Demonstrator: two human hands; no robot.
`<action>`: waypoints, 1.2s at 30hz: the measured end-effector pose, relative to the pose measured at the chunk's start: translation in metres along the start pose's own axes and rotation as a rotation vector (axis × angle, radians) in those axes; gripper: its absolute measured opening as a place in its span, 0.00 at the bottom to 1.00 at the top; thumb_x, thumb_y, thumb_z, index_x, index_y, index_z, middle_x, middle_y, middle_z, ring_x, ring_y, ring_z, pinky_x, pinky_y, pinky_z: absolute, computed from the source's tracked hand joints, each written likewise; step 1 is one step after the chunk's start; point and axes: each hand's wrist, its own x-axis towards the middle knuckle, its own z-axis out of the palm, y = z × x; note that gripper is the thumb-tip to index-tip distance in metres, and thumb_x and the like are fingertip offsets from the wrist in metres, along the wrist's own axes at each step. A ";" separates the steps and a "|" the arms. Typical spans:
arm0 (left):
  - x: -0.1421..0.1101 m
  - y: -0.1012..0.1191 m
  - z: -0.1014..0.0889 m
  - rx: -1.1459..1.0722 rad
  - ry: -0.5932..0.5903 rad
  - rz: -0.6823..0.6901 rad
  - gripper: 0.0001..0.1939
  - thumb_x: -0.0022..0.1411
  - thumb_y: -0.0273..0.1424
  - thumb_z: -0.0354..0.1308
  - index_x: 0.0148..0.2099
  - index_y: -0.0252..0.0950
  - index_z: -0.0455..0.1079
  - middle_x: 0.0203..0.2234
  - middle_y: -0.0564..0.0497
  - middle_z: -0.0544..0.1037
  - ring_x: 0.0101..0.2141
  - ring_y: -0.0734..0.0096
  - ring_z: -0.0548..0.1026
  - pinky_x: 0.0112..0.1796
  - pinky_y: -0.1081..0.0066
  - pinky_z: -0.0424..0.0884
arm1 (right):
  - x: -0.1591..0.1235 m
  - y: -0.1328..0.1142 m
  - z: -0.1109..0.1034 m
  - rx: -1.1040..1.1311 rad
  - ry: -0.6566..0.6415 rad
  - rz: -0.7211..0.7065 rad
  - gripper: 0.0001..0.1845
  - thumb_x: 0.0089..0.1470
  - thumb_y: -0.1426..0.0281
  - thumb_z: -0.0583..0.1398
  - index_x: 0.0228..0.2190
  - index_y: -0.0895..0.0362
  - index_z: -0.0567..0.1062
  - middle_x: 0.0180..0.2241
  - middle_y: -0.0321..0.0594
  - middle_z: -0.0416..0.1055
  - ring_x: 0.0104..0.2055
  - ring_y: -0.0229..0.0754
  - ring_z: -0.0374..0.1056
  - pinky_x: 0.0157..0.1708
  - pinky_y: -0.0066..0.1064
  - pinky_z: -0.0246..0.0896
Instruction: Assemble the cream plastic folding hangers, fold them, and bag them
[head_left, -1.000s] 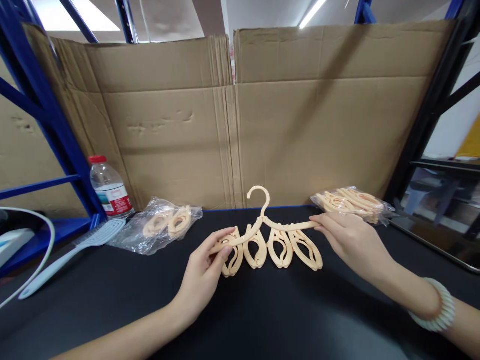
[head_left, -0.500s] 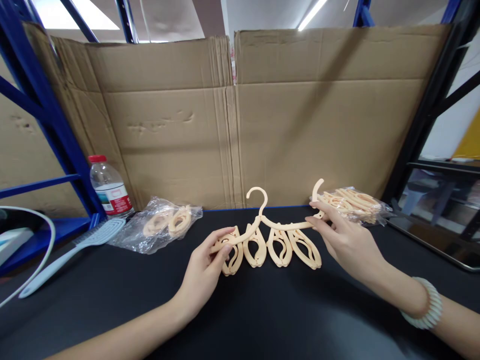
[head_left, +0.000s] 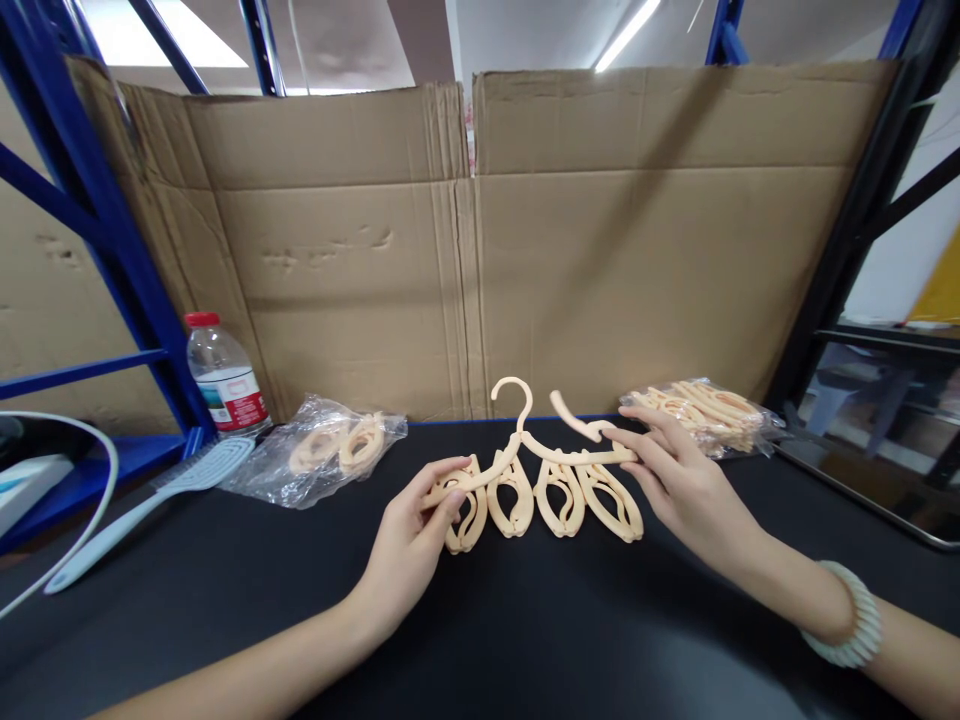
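Observation:
A cream folding clothes hanger [head_left: 511, 451] with a curved hook is held just over the black table. Several cream clips [head_left: 559, 497] hang in a row from its bar. My left hand [head_left: 411, 530] pinches the hanger's left end between thumb and fingers, partly covering the outermost clip. At the right end, my right hand [head_left: 679, 478] grips the bar tip, its fingers on a short curved end piece [head_left: 574, 415]. That piece tilts up and inward over the bar, toward the hook. Its joint is partly hidden by the fingers.
Behind my right hand lies a clear bag of cream hangers [head_left: 705, 405]. To the left are an open plastic bag [head_left: 300, 465] with cream clips, a light blue hairbrush [head_left: 161, 500], a red-capped bottle [head_left: 225, 380] and a white cable [head_left: 111, 470]. Cardboard [head_left: 352, 270] stands behind.
The short end piece at the hanger's right end has swung inward, from upright to leaning left over the bar. My right fingers shifted with it. My left hand keeps its grip.

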 end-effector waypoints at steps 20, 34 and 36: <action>0.004 0.000 0.000 -0.182 0.098 -0.057 0.25 0.53 0.37 0.65 0.51 0.35 0.66 0.34 0.49 0.79 0.37 0.66 0.75 0.39 0.71 0.70 | 0.004 0.002 0.004 0.409 -0.097 0.308 0.12 0.60 0.69 0.51 0.44 0.54 0.69 0.43 0.43 0.72 0.44 0.45 0.70 0.43 0.40 0.67; 0.004 -0.001 0.001 -0.405 0.137 -0.141 0.32 0.49 0.32 0.70 0.55 0.35 0.63 0.29 0.52 0.79 0.35 0.71 0.76 0.39 0.74 0.70 | 0.003 0.002 0.003 0.640 -0.121 0.443 0.14 0.60 0.64 0.52 0.44 0.53 0.71 0.41 0.42 0.70 0.40 0.43 0.67 0.41 0.36 0.65; 0.003 0.000 0.001 -0.410 0.112 -0.143 0.32 0.49 0.31 0.70 0.55 0.35 0.62 0.30 0.51 0.79 0.34 0.71 0.76 0.38 0.74 0.71 | 0.004 -0.001 0.002 0.679 -0.134 0.440 0.14 0.60 0.64 0.53 0.44 0.53 0.71 0.39 0.41 0.69 0.38 0.42 0.67 0.40 0.35 0.65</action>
